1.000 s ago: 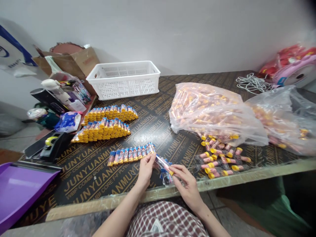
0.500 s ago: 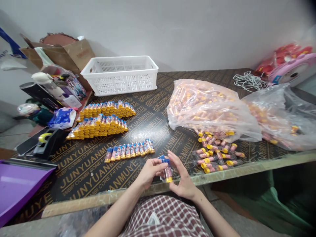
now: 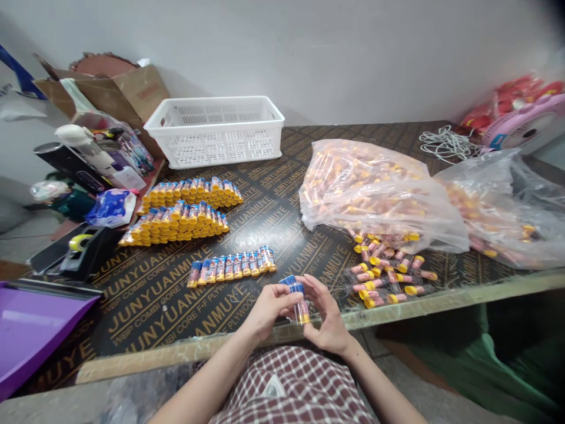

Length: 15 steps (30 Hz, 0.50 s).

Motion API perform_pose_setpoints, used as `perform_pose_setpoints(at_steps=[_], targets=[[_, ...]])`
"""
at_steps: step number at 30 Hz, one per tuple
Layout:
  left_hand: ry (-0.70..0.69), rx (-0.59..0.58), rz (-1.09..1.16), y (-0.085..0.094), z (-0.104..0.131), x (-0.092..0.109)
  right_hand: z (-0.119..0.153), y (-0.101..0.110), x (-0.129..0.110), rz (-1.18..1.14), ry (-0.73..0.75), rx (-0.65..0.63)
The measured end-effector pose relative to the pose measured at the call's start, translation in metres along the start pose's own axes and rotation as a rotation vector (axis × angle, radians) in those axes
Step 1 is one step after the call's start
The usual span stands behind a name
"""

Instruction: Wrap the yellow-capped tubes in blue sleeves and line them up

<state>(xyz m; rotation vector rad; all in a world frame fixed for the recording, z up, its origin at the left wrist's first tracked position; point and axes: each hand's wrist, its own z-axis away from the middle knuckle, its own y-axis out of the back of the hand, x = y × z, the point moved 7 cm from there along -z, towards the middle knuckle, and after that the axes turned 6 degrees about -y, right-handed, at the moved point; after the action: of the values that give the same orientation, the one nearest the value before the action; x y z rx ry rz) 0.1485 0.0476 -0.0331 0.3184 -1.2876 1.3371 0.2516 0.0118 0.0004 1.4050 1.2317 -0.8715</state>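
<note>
A small clear candy tube [image 3: 302, 311] with pink contents and a yellow cap is held upright between my hands, just above the table's front edge. My left hand [image 3: 267, 309] is closed, its thumb pressed against the tube's upper part, where blue printed labels [image 3: 288, 280] show. My right hand [image 3: 329, 321] curls round the other side, fingertips at the top and thumb near the yellow cap. How far the label is wrapped round the tube is hard to make out. Beyond my left hand lies a row of labelled tubes [image 3: 233, 267].
Stacked labelled tubes [image 3: 176, 224] lie at the left, before a white plastic basket [image 3: 220, 144]. Loose tubes [image 3: 384, 271] spill from a clear bag [image 3: 366, 176] at the right. A tape dispenser [image 3: 82, 253], a purple dustpan [image 3: 35, 335] and a pink fan [image 3: 521, 123] are at the sides.
My right fingers have curled in closer round the tube. A blue label now covers more of the tube's top, and clear film shows over its lower part.
</note>
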Motion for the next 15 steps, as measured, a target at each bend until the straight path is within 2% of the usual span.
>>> perform_pose_setpoints(at_steps=[12,15], targets=[[0.000,0.024,0.047,-0.001,0.002,0.000,-0.001,-0.004,0.002,-0.009,0.006,0.018],[-0.030,0.057,0.007,0.009,-0.002,0.007,-0.004,-0.004,-0.002,0.005,0.000,0.002]])
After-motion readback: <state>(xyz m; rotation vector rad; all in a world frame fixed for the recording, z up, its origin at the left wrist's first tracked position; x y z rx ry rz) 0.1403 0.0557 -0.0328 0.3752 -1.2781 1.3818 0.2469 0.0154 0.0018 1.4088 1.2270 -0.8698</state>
